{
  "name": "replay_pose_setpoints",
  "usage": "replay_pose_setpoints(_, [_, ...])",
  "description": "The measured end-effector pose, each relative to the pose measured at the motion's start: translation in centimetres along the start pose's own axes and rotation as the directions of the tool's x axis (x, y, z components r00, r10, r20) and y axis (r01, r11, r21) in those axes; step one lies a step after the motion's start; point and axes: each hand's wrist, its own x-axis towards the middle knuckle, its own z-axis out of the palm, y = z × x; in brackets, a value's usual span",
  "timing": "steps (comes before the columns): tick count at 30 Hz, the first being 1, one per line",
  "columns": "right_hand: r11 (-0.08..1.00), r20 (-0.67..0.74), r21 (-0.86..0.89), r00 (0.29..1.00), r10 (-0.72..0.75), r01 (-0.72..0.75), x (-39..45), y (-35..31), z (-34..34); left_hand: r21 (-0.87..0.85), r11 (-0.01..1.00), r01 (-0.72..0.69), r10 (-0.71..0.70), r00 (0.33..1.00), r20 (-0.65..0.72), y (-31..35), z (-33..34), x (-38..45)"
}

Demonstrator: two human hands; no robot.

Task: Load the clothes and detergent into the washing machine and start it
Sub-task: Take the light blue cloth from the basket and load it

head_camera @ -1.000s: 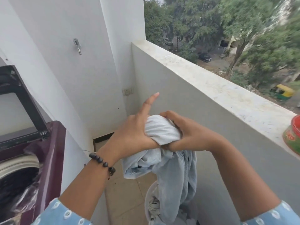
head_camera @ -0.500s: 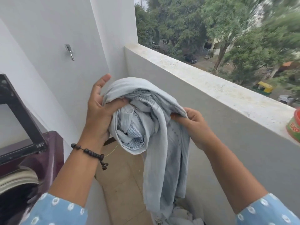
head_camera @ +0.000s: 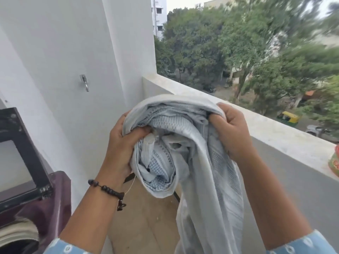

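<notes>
1. Both hands grip the pale blue cloth (head_camera: pixel 185 143) at chest height: left hand (head_camera: pixel 121 143) clenched on its bunched edge, right hand (head_camera: pixel 231 132) clamped likewise.
2. Its long tail hangs straight down.
3. The washing machine (head_camera: pixel 49 208) sits at left, lid up; the parapet ledge (head_camera: pixel 275 132) is close on the right.

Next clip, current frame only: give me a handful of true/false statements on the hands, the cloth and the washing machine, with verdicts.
1. Both hands grip the pale grey-blue cloth. True: the left hand and the right hand each clutch a bunch of it.
2. The cloth is already inside the washing machine. False: it hangs in the air over the balcony floor, apart from the washing machine.
3. The washing machine's lid is raised. True.
4. A beaded bracelet is on the right wrist. False: the bracelet is on the left wrist.
5. The cloth is folded flat. False: it is bunched, with its tail hanging down.
</notes>
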Motion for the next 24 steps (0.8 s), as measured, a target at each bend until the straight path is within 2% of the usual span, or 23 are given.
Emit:
replay_pose_setpoints(4, [0.975, 0.107, 0.167, 0.986, 0.129, -0.146, -2.2, 1.9, 2.0, -0.082, 0.996, -0.017, 0.011, 0.997, -0.07, -0.2, 0.5, 0.6])
replay_pose_setpoints(8, [0.867, 0.388, 0.377, 0.906, 0.17, -0.325, -4.3, 3.7, 1.6, -0.12, 0.991, -0.058, 0.045, 0.993, -0.106, -0.4, 0.6, 1.1])
replay_pose_setpoints(10, [0.857, 0.479, 0.346, 0.857, 0.189, -0.382, -5.5, 4.7, 1.7, -0.152, 0.986, -0.069, 0.049, 0.99, -0.132, -0.7, 0.6, 1.2])
replay_pose_setpoints(15, [0.836, 0.558, 0.233, 0.772, 0.303, -0.496, -7.9, 6.0, 3.9, -0.188, 0.978, -0.093, 0.045, 0.969, -0.244, -2.2, 0.9, 1.0])
replay_pose_setpoints(19, [0.785, 0.402, 0.285, 0.812, 0.424, -0.55, -8.6, 5.4, 5.6, -0.007, 0.985, -0.172, 0.167, 0.968, -0.186, -3.8, 1.0, -0.3])
replay_pose_setpoints(22, [0.826, 0.282, 0.332, 0.884, 0.373, -0.455, -8.1, 5.3, 5.5, 0.124, 0.988, -0.097, 0.1, 0.995, -0.019, -4.9, -1.3, -0.8])
replay_pose_setpoints(24, [0.903, 0.18, 0.273, 0.939, 0.292, -0.333, -7.0, 5.0, 4.7, 0.231, 0.972, -0.036, 0.006, 0.991, 0.131, -4.9, -3.3, -0.9])
